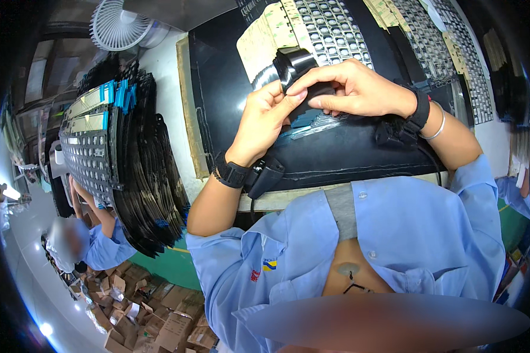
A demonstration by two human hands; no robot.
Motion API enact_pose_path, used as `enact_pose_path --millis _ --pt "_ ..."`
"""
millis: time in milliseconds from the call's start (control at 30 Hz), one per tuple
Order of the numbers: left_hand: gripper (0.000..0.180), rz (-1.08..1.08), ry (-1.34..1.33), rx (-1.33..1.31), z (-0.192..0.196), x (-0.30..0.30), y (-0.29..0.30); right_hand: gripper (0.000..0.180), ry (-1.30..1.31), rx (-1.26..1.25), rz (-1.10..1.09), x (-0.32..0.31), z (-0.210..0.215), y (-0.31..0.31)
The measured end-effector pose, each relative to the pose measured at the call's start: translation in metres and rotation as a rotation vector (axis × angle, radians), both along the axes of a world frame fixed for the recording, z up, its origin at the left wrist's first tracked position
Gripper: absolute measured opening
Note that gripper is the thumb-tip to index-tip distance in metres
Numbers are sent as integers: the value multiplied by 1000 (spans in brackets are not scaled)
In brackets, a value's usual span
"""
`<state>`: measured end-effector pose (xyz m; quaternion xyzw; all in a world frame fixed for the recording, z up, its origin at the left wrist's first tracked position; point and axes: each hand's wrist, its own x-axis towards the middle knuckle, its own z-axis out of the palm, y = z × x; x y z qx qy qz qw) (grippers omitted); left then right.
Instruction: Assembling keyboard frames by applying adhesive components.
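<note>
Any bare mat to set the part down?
Free: black mat left of the left hand, up to its wooden edge; also the strip below both hands. Crowded: the trays beyond the right hand.

Bare black mat (229, 88) leftward; stacked black trays (141, 170) beyond.

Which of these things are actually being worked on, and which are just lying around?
In use: the glossy black strip, pinched by the left hand and right hand over the black work mat.

Lying about: tall stack of black sheets, white fan, cardboard boxes, trays of small parts.
</note>
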<state>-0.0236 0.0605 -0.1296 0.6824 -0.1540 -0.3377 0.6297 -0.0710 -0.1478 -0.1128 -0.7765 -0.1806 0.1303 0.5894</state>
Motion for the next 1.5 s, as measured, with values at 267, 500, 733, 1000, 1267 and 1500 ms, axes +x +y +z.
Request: enact_pose_path --millis 267,500,733,1000,1267,1500 --pt "17 11 5 3 2 -1 -1 24 11 45 -36 0 -3 1" --pt "16 17 2 18 2 -3 -1 32 52 34 -36 -1 2 2" --pt "18 40 10 -108 2 -6 -3 43 -63 -85 -13 0 3 2" --pt "16 24 33 -97 4 -5 -1 39 80 58 -18 -1 2 1" --pt "15 40 14 -54 2 -4 -2 41 -311 -83 -18 4 -6 1" --pt "17 44 25 -36 1 -3 -2 42 7 -1 -12 1 1 1"
